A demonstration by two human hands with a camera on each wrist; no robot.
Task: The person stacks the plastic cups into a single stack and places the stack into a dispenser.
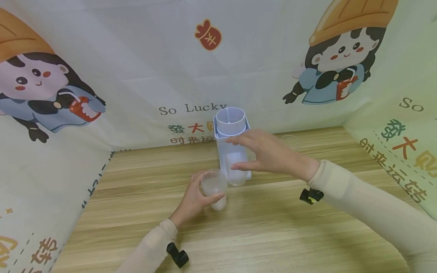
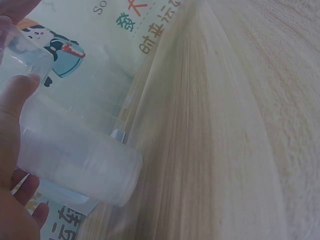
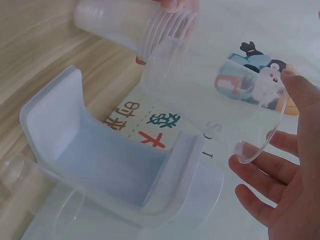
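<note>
My left hand [image 1: 196, 197] holds a nested stack of clear plastic cups [image 2: 80, 155], thumb on one side and fingers on the other. The stack's rims face up in the head view. My right hand [image 1: 269, 153] has a single clear plastic cup [image 3: 215, 95] by its rim, between thumb and fingers. That cup hangs upright, its lower end overlapping the stack in the right wrist view. Just behind both hands stands a pale blue-white plastic cup dispenser [image 1: 220, 151] with a round tube [image 1: 231, 117] on top, partly hidden by the right hand.
Another clear cup [image 3: 40, 197] is beside the dispenser, its faint rim showing behind my right hand in the head view. The wooden table [image 1: 143, 197] ends at printed fabric walls [image 1: 153, 57] behind and at both sides. A black wrist device sits on each sleeve.
</note>
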